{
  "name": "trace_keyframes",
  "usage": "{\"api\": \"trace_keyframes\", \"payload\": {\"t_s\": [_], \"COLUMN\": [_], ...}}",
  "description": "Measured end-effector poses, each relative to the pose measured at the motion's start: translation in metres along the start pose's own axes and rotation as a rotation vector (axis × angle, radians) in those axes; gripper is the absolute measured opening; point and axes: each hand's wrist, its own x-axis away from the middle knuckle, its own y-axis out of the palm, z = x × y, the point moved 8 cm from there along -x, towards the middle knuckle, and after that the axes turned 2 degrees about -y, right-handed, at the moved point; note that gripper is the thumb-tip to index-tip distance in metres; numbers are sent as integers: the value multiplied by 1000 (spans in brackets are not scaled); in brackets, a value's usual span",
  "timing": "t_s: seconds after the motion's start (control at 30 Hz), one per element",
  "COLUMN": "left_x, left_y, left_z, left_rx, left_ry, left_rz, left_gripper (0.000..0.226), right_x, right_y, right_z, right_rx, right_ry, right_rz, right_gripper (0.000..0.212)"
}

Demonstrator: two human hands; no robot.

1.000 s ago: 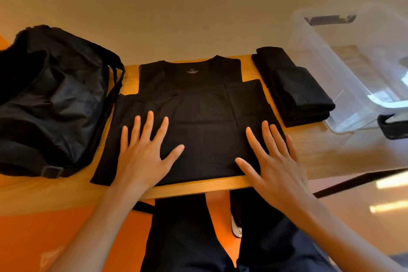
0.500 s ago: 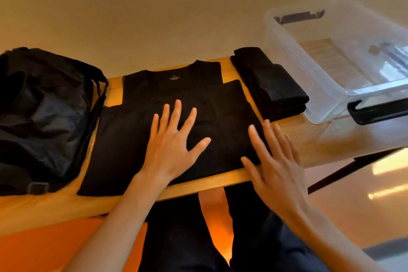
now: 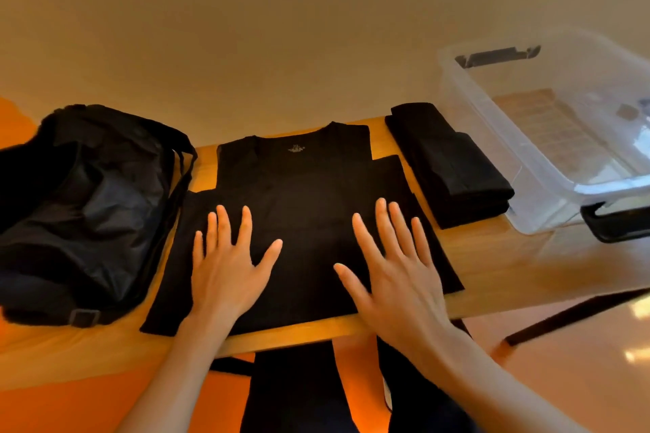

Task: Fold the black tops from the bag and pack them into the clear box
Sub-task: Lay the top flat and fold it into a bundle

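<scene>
A black top (image 3: 302, 186) lies spread flat on the wooden table (image 3: 499, 267), neck label facing up at the far end. My left hand (image 3: 228, 264) rests flat on its lower left part, fingers spread. My right hand (image 3: 394, 264) lies flat on its lower right part, fingers apart too. Neither hand grips the cloth. A stack of folded black tops (image 3: 446, 165) sits just right of the spread one. The clear box (image 3: 548, 137) stands at the far right, open, with no clothes visible inside. The black bag (image 3: 81, 200) slumps at the left.
A pale wall rises right behind the table. The box has dark latch handles, one at its near end (image 3: 615, 225) and one at its far end (image 3: 499, 54). My dark-trousered legs (image 3: 299, 394) show below the table's front edge, over an orange floor.
My left hand slid back toward the top's left side. My right hand moved from the table's front edge up onto the top's right part. The head view shifted.
</scene>
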Motion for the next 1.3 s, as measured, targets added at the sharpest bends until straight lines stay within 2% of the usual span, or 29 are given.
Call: {"api": "trace_keyframes", "payload": {"t_s": [0.17,0.27,0.4,0.53,0.6,0.7,0.77,0.93,1.03,1.13,1.3], "left_x": [-1,-9,-16,-16,-30,-75,-114,-180,-201,-218,-237], "left_y": [-5,-7,-1,-13,-33,-58,-64,-39,-36,-44,-51], "left_z": [-1,-21,-34,-30,-24,-9,-2,-1,-6,-14,-18], "left_rx": [54,39,-12,-3,51,170,177,148,164,326,455], "left_ry": [132,95,-1,-71,-46,116,182,184,186,137,149], "left_rz": [27,76,12,-23,82,203,176,-1,50,106,115], "left_gripper": [101,96,100,99,93,81,76,64,59,50,19], "right_x": [-83,-87,-76,-76,-94,-152,-199,-263,-284,-298,-315], "right_y": [34,42,37,31,16,-3,2,21,22,21,25], "right_z": [-14,8,26,24,17,21,34,50,55,63,74], "right_rx": [38,76,96,118,109,-6,-6,-36,-101,-237,-280], "right_ry": [-6,82,156,173,127,75,61,35,47,84,80], "right_rz": [-176,-220,-207,-280,-219,-99,-132,-267,-229,-238,-330], "right_gripper": [78,76,78,84,82,70,65,60,52,38,27]}}
